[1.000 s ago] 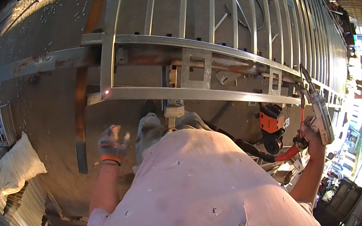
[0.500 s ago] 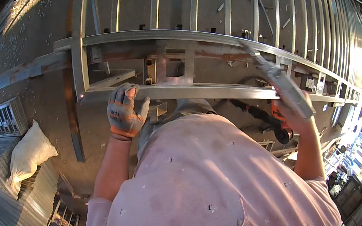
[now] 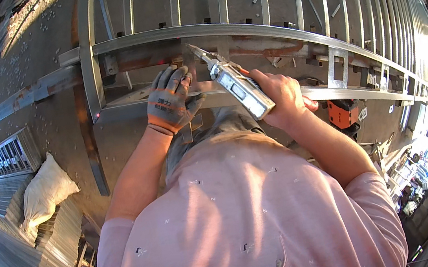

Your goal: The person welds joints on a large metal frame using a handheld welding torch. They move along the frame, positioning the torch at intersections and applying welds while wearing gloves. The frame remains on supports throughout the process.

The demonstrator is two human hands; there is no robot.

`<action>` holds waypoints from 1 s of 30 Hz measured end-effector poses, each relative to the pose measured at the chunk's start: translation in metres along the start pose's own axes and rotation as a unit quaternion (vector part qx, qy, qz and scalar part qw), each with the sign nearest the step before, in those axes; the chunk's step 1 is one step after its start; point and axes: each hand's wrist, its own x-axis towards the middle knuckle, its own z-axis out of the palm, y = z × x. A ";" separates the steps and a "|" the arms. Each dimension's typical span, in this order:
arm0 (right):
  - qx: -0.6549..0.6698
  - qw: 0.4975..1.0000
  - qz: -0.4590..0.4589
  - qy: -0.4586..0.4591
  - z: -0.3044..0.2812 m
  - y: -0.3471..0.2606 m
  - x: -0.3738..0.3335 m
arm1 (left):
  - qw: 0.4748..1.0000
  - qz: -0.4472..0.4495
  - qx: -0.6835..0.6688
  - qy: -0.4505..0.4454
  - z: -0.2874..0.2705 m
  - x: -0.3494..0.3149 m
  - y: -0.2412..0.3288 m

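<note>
My right hand (image 3: 283, 97), bare, is wrapped round a hand-held welding gun (image 3: 240, 90) with a boxy grey-white body and a tapered nozzle. Its tip points up and left, over the gap between two rails of a metal frame. On my left hand (image 3: 169, 98) is a grey and orange work glove. The fingers are stretched out over the frame's near rail (image 3: 132, 110), left of the nozzle; whether they touch the small metal part behind them cannot be made out. Beyond runs the frame's far rail (image 3: 151, 38), with upright bars joined to it.
An orange and black tool (image 3: 343, 112) is below the near rail on the right. To the left are a pale sack (image 3: 47, 188), corrugated metal sheets (image 3: 11, 249) and a small slatted frame (image 3: 6, 157). A rusty flat bar (image 3: 30, 96) sticks out leftward. Metal scraps lie on the floor.
My right hand has swung the welding gun leftward to the middle, its nozzle now near my left hand. My left hand has shifted right and farther over the rail, fingers stretched forward.
</note>
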 end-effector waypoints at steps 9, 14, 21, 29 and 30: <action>-0.094 0.994 0.054 0.018 0.031 -0.026 0.011 | 0.998 0.052 -0.015 0.044 0.015 -0.009 -0.010; -0.127 0.989 0.074 0.031 0.037 -0.029 0.011 | 0.997 0.060 -0.026 0.031 0.017 -0.011 -0.011; -0.133 0.986 0.071 0.072 0.042 -0.035 0.012 | 0.994 0.098 -0.031 0.040 0.016 -0.013 -0.013; -0.149 0.983 0.098 0.052 0.043 -0.040 0.012 | 0.992 0.100 -0.051 0.064 0.012 -0.011 -0.010; -0.155 0.982 0.099 0.053 0.043 -0.040 0.012 | 0.992 0.100 -0.052 0.065 0.012 -0.012 -0.010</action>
